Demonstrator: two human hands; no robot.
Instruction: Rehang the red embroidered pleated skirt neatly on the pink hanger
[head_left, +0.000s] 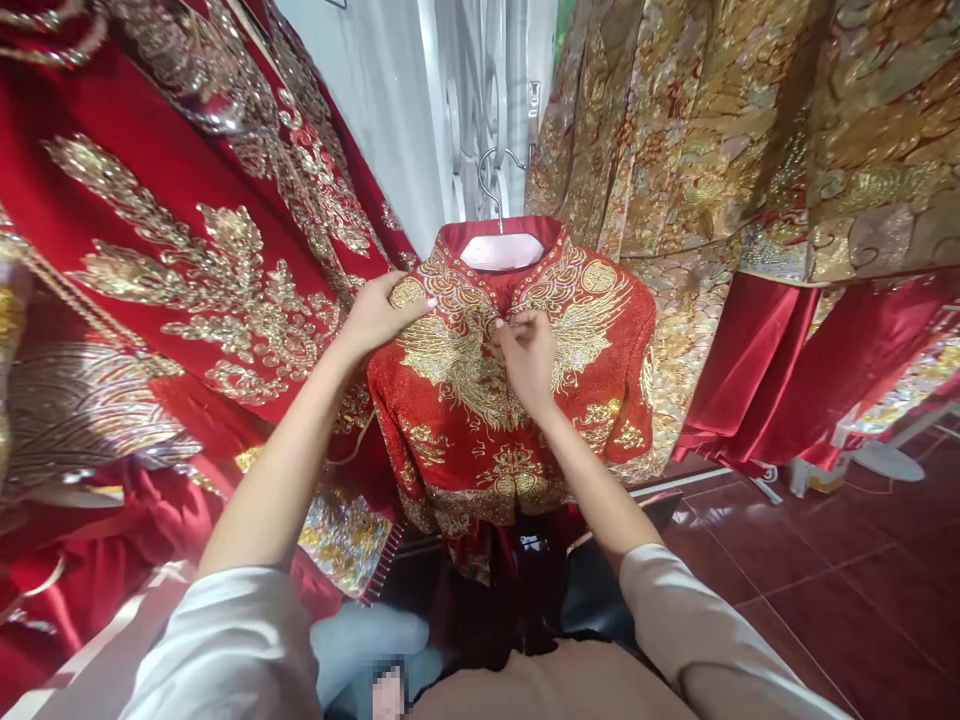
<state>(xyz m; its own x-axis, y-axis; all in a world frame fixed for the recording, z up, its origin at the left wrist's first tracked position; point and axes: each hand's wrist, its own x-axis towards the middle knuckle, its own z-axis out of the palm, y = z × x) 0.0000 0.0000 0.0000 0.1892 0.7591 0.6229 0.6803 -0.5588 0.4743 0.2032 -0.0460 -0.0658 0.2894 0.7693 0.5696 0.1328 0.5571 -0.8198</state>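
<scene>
- We faced a red jacket (480, 400) thick with gold embroidery, hung on a wire hanger (496, 190) at twelve o'clock from us, its collar spread over a pink hanger form.
- Our left hand (379, 315) lay with fingers spread flat on the jacket's shoulder, at about ten o'clock from the chest centre. We judged that it pressed there to steady the hanging cloth so it would not swing.
- Our right hand (529, 355) sat at the middle of the chest, just below the collar, fingertips pinched together on the front closing. We could not tell whether a button or a loop lay between them; it was too small to see.
- The two hands were apart, one on the shoulder and one on the placket, both touching the jacket.
- Red embroidered robes (187, 250) hung close at nine o'clock, and gold brocade robes (735, 150) at two o'clock, crowding the jacket on both sides.
- Behind the hanger, at twelve o'clock, stood a white metal door grille (480, 90), from which the hook seemed to hang.
- The red tiled floor (825, 580) showed at four o'clock, with a white stand base (889, 460) near the robe hems.
</scene>
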